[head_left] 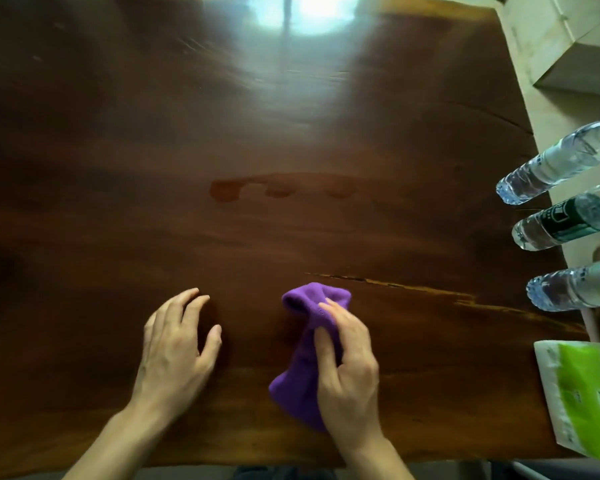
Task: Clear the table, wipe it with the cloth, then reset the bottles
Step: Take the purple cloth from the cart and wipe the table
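A bunched purple cloth (300,358) lies on the dark wooden table (222,133) near its front edge. My right hand (347,372) is closed on the cloth's middle, pinching it into a waist. My left hand (177,344) rests beside it on the bare wood, fingers spread, holding nothing. Three clear water bottles stand at the table's right edge: a far one (561,161), a middle one with a dark green label (565,221), and a near one (575,285). Wet-looking marks (278,188) show on the wood at mid-table.
A green and white tissue pack (582,396) lies at the front right corner. A pale cardboard box (568,43) sits off the far right edge. Bright window glare (302,15) reflects on the far side of the table. A long crack (413,289) runs through the wood.
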`<state>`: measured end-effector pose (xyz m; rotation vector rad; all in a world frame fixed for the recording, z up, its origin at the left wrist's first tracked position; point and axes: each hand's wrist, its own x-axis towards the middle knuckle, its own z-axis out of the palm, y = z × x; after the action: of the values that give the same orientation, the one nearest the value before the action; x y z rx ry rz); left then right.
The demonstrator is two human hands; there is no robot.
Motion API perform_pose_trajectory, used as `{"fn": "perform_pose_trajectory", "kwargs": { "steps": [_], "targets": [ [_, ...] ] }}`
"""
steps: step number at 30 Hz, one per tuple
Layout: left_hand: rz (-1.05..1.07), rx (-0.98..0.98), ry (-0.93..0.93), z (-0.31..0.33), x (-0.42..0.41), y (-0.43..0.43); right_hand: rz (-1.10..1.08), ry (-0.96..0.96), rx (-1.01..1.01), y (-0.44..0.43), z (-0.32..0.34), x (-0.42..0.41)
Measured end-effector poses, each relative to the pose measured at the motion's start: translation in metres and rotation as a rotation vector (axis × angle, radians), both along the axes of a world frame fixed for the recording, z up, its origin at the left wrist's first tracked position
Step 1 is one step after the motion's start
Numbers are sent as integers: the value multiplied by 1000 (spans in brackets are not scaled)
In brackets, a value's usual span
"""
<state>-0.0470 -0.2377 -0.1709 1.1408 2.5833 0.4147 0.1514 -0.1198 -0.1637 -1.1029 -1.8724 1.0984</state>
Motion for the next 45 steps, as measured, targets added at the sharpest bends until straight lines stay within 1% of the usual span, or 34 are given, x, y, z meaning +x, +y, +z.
{"fn": "perform_pose_trajectory", "kwargs": {
  "steps": [5,9,13,16,18,22,23,26,29,35,38,42,45],
  "targets": [
    [-3,30,19,8,-32,47,-109,-71,-16,81,16,17],
    [26,55,38,6,-52,80,-191,-150,21,147,19,25],
    [32,-11,65,-5,-64,98,-238,-245,86,206,8,18],
    [36,-75,51,-14,-69,102,-272,-291,51,242,-8,7],
    [37,-94,43,-19,-70,102,-293,-345,60,258,-21,0],
    [26,-111,61,-23,-71,98,-305,-593,127,261,-43,-26],
    [24,-114,62,-23,-71,98,-308,-628,137,258,-47,-34],
    [22,-116,64,-22,-71,98,-311,-604,132,250,-49,-61],
    [24,-101,53,-21,-72,99,-217,-547,180,233,-48,-100],
    [20,-80,13,-21,-74,97,102,-478,236,176,-50,-194],
    [23,-81,-15,-22,-76,96,273,-454,306,146,-54,-231],
    [21,-84,-47,-23,-78,97,487,-433,464,123,-60,-254],
    [23,-84,-47,-23,-77,98,496,-439,539,125,-65,-255]
  ]
}}
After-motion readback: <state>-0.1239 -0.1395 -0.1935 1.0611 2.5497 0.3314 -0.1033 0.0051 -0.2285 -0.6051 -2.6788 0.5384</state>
